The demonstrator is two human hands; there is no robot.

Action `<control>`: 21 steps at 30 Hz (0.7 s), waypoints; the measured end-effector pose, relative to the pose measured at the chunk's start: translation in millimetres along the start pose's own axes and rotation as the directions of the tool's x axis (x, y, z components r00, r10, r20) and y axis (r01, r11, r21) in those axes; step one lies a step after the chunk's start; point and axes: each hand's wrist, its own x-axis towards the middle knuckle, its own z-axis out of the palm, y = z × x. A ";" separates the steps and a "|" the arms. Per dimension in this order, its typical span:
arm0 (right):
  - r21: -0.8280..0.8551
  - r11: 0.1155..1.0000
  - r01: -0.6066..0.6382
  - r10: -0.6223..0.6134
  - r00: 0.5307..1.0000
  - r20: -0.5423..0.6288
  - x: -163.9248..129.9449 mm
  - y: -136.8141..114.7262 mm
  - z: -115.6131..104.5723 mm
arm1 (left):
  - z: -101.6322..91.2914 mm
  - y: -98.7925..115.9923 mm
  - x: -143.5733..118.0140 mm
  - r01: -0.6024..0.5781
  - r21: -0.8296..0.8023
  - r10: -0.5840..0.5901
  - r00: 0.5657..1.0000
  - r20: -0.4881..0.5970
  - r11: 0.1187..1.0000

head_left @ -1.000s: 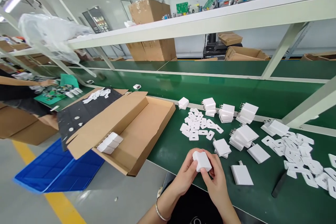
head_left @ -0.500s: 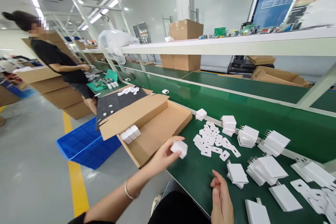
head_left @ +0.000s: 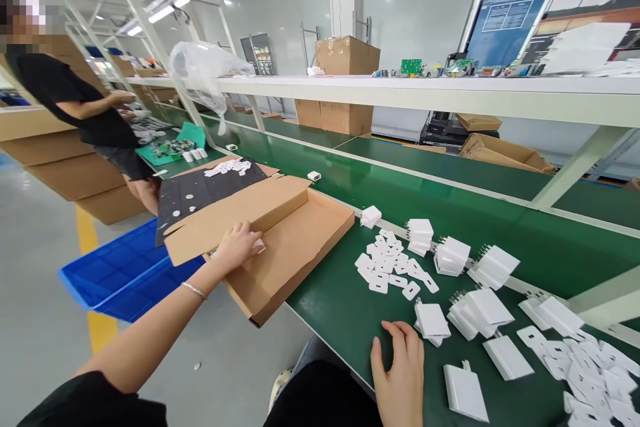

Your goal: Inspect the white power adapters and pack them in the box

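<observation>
My left hand [head_left: 236, 245] reaches into the left end of an open cardboard box [head_left: 305, 230]. Its fingers are curled on a white plug-in charger [head_left: 259, 245], which they partly hide, along with the chargers lined up there. My right hand [head_left: 400, 363] rests on the green bench with its fingers bent and apart, holding nothing. Just right of it lie a small stack of white chargers [head_left: 433, 321] and a single charger [head_left: 466, 392]. Ahead of it is a scatter of flat white plates with slots [head_left: 387, 260].
More stacked chargers [head_left: 480, 312] line the bench's right side, with a pile of white plates [head_left: 595, 373] beyond. A blue crate [head_left: 120, 273] stands on the floor at left. Above the bench runs a white shelf [head_left: 425, 90]. A co-worker [head_left: 75, 93] stands at far left.
My left hand has carried the charger leftward from over the bench's edge into the box. My right hand has turned palm down onto the bench. The view has shifted slightly.
</observation>
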 end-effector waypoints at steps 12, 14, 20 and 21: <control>-0.579 0.801 0.154 -0.045 0.979 0.197 39.4 -21.3 15.5 | -9.1 -12.5 23.1 -0.008 -0.006 0.008 0.999 0.040 1.000; -0.609 0.774 0.171 -0.044 0.975 0.219 49.1 -19.4 17.5 | -15.1 -14.4 26.4 -0.003 -0.025 0.005 0.999 0.044 1.000; -0.531 0.821 0.211 -0.121 0.972 0.200 50.0 -5.2 17.5 | -21.3 -20.0 25.5 -0.017 -0.034 0.020 0.994 0.104 0.999; -0.504 0.837 0.213 -0.134 0.973 0.188 47.9 -3.5 16.3 | -21.6 -20.7 24.9 -0.023 -0.033 0.026 0.993 0.115 0.999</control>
